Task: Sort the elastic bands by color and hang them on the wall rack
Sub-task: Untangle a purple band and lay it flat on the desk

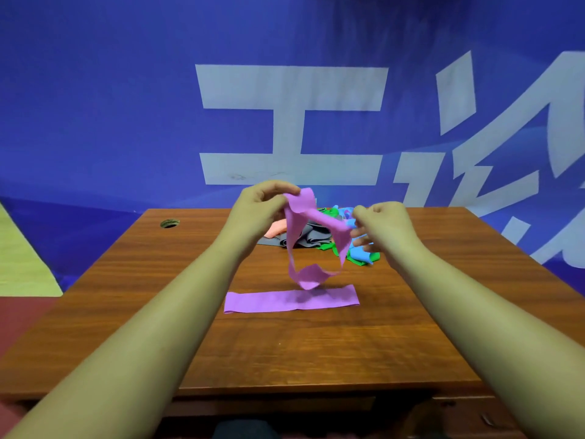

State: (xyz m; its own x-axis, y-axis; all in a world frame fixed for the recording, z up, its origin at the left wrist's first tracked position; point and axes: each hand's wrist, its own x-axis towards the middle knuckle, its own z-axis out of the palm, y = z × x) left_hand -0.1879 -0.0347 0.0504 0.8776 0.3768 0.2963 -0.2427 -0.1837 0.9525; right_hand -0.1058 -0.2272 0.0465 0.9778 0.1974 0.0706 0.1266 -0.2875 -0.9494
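Observation:
A purple elastic band (308, 275) hangs as an open loop above the wooden table (285, 350). My left hand (262, 202) pinches its upper left end, and my right hand (380, 221) pinches its upper right part with the lower fingers spread. A second purple band (262, 302) lies flat on the table below the loop. Behind the hands sits a pile of bands (316, 240) in grey, orange, green and blue, partly hidden by the hands. No wall rack is in view.
A blue banner with large white characters (291, 122) covers the wall behind the table. A round cable hole (170, 223) sits at the table's far left. Red floor (22, 315) shows to the left.

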